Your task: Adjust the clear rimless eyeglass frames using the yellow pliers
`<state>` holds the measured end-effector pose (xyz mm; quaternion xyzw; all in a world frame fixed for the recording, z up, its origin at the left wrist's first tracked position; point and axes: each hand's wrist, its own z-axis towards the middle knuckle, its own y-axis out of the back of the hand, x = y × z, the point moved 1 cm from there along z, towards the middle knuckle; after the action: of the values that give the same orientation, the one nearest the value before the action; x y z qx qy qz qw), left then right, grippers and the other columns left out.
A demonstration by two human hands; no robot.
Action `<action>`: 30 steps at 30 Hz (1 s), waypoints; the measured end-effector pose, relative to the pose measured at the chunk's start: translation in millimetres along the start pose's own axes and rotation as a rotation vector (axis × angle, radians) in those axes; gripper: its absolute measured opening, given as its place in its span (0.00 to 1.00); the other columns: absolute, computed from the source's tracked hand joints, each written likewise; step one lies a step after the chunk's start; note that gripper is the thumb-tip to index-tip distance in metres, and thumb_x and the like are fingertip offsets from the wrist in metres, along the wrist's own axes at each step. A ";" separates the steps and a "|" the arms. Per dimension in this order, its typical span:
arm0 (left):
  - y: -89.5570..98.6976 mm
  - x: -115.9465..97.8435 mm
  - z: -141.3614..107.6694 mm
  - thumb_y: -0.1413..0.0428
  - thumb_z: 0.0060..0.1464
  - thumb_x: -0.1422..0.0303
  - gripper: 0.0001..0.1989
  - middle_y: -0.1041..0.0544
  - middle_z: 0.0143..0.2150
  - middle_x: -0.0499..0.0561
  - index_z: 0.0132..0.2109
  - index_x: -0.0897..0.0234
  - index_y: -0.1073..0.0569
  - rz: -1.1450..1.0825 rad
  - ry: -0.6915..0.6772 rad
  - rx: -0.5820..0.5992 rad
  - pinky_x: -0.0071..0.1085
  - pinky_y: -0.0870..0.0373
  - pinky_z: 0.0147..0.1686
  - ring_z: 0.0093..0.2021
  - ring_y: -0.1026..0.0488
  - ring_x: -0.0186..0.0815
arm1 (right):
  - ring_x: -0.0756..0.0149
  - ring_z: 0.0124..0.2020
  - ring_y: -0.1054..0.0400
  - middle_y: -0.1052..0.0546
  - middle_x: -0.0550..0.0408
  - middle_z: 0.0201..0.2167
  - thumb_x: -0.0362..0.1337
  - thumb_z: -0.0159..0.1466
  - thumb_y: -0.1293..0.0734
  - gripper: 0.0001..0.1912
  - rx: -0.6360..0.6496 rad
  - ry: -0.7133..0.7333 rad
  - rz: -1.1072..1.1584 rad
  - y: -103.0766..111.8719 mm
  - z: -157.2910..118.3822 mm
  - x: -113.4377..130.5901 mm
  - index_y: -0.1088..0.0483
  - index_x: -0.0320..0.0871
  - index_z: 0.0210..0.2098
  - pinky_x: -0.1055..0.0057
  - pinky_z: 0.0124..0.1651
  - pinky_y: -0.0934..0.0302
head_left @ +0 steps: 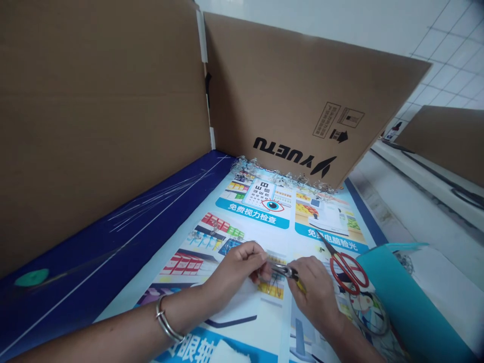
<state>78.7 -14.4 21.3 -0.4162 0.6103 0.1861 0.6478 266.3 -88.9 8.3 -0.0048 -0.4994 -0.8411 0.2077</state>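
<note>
Though blur hides its exact form, what seems a small wire piece sits pinched in the left hand, at the nose of the pliers. The right hand's grip is closed round their handles; whether their jaws bite, I cannot tell. The step looks like fine plier work, and the next move would call for steady left fingertips and a measured squeeze. Red-handled scissors lie beside the right hand on the printed sheet; wiry clusters line the cardboard panel beyond.

Poster-covered table, red-handled scissors, teal box, wire pieces along cardboard
</note>
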 end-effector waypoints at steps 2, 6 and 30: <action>0.9 0.7 0.5 0.49 0.56 0.62 0.12 0.27 0.25 0.49 0.30 0.67 0.33 -0.016 0.005 -0.010 0.26 0.37 0.27 0.26 0.31 0.31 | 0.61 0.36 0.37 0.30 0.49 0.33 0.32 0.59 0.40 0.09 0.008 0.046 -0.104 2.8 1.4 -1.1 0.33 0.41 0.39 0.62 0.40 0.42; 3.1 1.8 1.2 0.49 0.56 0.61 0.13 0.27 0.25 0.49 0.30 0.67 0.34 -0.052 0.016 -0.048 0.26 0.37 0.26 0.25 0.31 0.31 | 0.60 0.37 0.37 0.30 0.49 0.34 0.31 0.59 0.39 0.10 0.020 0.120 -0.221 8.4 3.4 4.1 0.33 0.40 0.40 0.61 0.41 0.44; 3.4 2.1 0.1 0.50 0.56 0.63 0.12 0.27 0.23 0.50 0.28 0.67 0.34 0.037 0.099 -0.067 0.25 0.39 0.24 0.23 0.31 0.31 | 0.59 0.37 0.38 0.29 0.49 0.35 0.29 0.60 0.39 0.13 0.060 0.238 -0.476 11.8 -1.3 5.5 0.33 0.41 0.45 0.60 0.39 0.47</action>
<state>76.7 -12.9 18.3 -0.4348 0.6427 0.1975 0.5991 265.7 -96.8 18.8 0.2181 -0.4829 -0.8458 0.0613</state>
